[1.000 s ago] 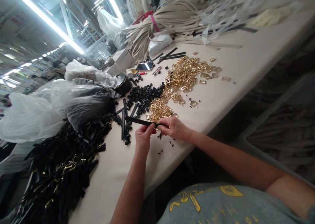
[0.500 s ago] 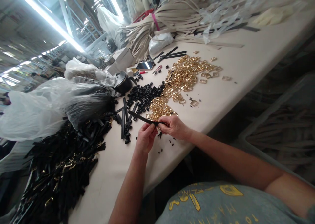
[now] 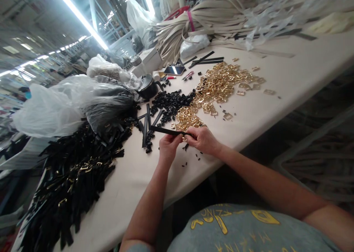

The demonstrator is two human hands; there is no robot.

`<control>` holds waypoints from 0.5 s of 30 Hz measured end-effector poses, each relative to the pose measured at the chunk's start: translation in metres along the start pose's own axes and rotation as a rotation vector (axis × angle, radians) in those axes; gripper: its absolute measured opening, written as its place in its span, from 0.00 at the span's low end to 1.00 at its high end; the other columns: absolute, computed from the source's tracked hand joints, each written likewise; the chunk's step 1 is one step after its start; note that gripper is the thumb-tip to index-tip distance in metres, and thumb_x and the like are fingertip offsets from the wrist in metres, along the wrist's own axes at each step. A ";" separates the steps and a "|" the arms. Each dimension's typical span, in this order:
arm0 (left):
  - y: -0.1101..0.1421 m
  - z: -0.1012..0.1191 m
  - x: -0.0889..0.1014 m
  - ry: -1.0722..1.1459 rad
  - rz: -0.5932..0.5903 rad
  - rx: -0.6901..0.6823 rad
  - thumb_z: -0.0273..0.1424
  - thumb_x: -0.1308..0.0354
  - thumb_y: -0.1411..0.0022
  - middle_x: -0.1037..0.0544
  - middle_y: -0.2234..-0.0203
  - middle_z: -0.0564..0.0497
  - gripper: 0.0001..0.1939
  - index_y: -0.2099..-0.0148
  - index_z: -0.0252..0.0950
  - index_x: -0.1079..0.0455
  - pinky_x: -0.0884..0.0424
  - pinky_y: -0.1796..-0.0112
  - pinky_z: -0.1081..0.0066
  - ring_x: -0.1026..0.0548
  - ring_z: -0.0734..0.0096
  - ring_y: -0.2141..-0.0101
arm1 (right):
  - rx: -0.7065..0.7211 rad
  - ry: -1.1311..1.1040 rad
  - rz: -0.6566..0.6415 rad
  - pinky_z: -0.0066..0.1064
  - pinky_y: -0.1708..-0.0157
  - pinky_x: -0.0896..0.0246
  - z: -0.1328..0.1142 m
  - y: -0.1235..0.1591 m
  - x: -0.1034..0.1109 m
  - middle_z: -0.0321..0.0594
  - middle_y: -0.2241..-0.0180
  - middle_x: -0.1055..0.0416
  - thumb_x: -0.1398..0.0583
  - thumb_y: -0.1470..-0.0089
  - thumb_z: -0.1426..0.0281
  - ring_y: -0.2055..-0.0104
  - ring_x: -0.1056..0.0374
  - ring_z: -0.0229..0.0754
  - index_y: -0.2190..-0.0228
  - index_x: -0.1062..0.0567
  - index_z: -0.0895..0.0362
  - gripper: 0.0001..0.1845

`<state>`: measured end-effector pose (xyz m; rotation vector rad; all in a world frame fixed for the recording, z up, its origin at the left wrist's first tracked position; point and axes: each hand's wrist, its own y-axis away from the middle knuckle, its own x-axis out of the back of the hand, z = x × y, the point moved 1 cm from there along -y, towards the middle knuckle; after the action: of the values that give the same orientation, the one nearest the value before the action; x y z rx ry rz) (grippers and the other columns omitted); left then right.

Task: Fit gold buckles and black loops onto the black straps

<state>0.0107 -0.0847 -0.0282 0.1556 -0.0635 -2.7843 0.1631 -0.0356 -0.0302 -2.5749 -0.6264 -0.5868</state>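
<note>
A flat black strap [image 3: 165,130] is pinched between my two hands above the front part of the table. My left hand [image 3: 169,145] grips its middle, and the strap's free end sticks out to the left. At the other end, my right hand [image 3: 204,140] holds the strap with closed fingers. A bit of gold shows between the hands, probably a buckle, too small to make out fully. Just beyond my hands lies a heap of gold buckles [image 3: 188,118]. Beside it spreads a pile of small black loops [image 3: 173,102], with several loose black straps [image 3: 145,130] to the left.
On the left lies a large pile of black straps with gold buckles [image 3: 80,171], next to plastic bags [image 3: 52,108]. A black-lidded pot [image 3: 148,87], a phone [image 3: 174,70] and a bundle of beige strips [image 3: 215,17] stand farther back. The table edge [image 3: 249,143] runs diagonally at right.
The whole view has shifted, so the table things appear farther right. The strap's free end lies flatter than before. Both hands keep hold of it.
</note>
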 end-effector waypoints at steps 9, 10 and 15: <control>-0.001 -0.004 0.002 0.003 -0.010 -0.003 0.36 0.28 0.56 0.20 0.73 0.50 0.16 0.64 0.33 0.21 0.27 0.70 0.72 0.26 0.75 0.76 | 0.007 0.044 -0.053 0.26 0.74 0.47 -0.002 0.000 -0.002 0.36 0.78 0.28 0.46 0.41 0.66 0.76 0.36 0.36 0.72 0.25 0.58 0.13; -0.002 -0.003 0.003 0.026 -0.015 0.015 0.37 0.28 0.56 0.20 0.73 0.49 0.17 0.64 0.33 0.21 0.27 0.70 0.72 0.26 0.75 0.76 | -0.005 0.042 -0.057 0.26 0.74 0.46 -0.002 -0.001 -0.002 0.37 0.78 0.28 0.46 0.40 0.64 0.76 0.35 0.36 0.70 0.25 0.57 0.13; -0.004 0.011 0.020 0.219 0.075 0.098 0.37 0.26 0.59 0.21 0.75 0.50 0.20 0.64 0.32 0.23 0.27 0.71 0.74 0.25 0.77 0.77 | 0.013 -0.027 0.043 0.30 0.67 0.38 0.001 0.000 0.002 0.41 0.68 0.23 0.45 0.40 0.59 0.68 0.28 0.42 0.58 0.24 0.57 0.17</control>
<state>-0.0105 -0.0873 -0.0200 0.4708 -0.1475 -2.6726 0.1647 -0.0341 -0.0298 -2.5814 -0.5801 -0.5322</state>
